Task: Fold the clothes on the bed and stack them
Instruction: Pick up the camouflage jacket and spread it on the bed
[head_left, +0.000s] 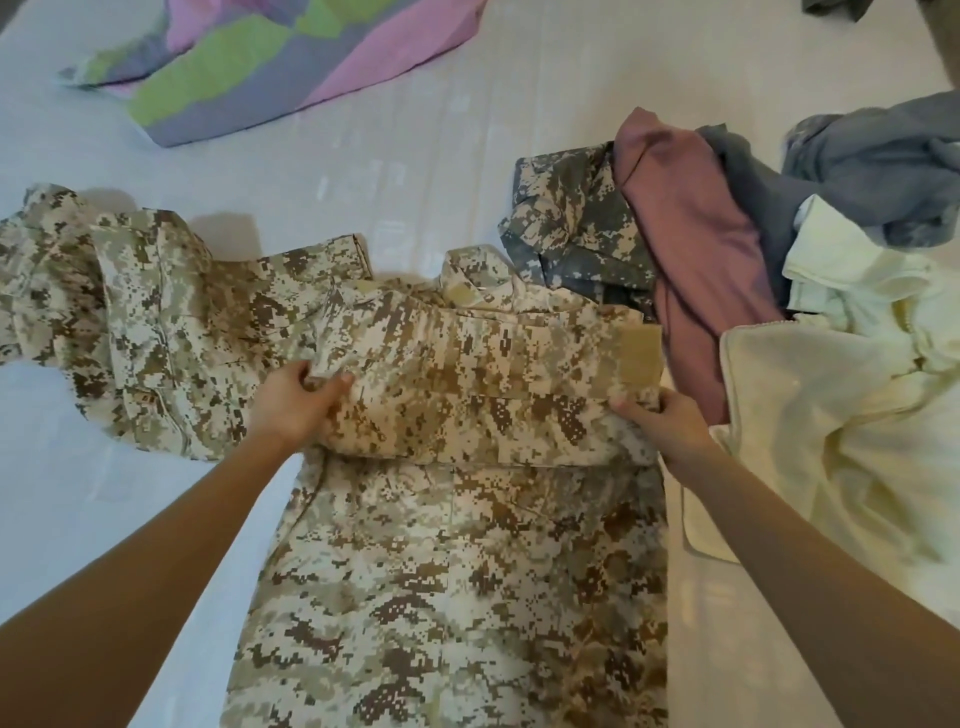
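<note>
Jacket (457, 561): tan digital camo, lying on the white bed (415, 130) right in front of me. One sleeve sprawls off to the left, crumpled. The body lies flat toward me, and the upper part is doubled over into a band across it. A plain tan patch (640, 353) sits at the band's right end.

Count, left to right:
- one pink, green and grey cover (249, 67), far side
- one jacket
- one grey camo piece (571, 234)
- one mauve piece (691, 249)
- one grey piece (872, 171)
- cream pieces (841, 415), heaped; number unclear

Left hand (296, 400): fingers curled, thumb on top, pinching the band's left end.

Right hand (660, 421): thumb over, fingers tucked under, gripping the band's right end.
</note>
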